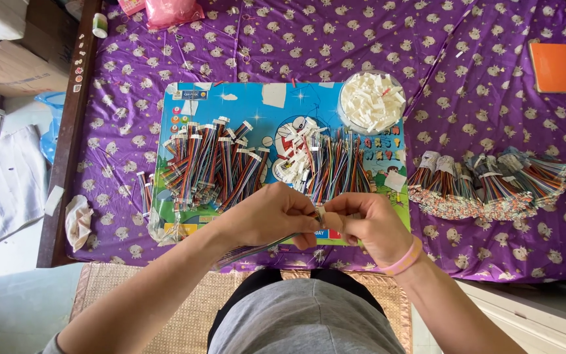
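The left hand [266,216] and right hand [361,226] are both pinching shut on a thin bundle of multicoloured ribbon wires [257,248], just before the near edge of the blue cartoon-printed plastic board [230,105]. It is probably light, limp and best gripped at its white-taped end. Beyond, wire bundles [211,167] are lying on the board; a clear bowl of white strips [371,101] is sitting at its far right corner.

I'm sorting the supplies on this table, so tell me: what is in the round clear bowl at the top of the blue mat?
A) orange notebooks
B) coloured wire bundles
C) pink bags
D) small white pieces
D: the bowl is heaped with small white pieces, while the wire bundles lie loose on the blue mat.
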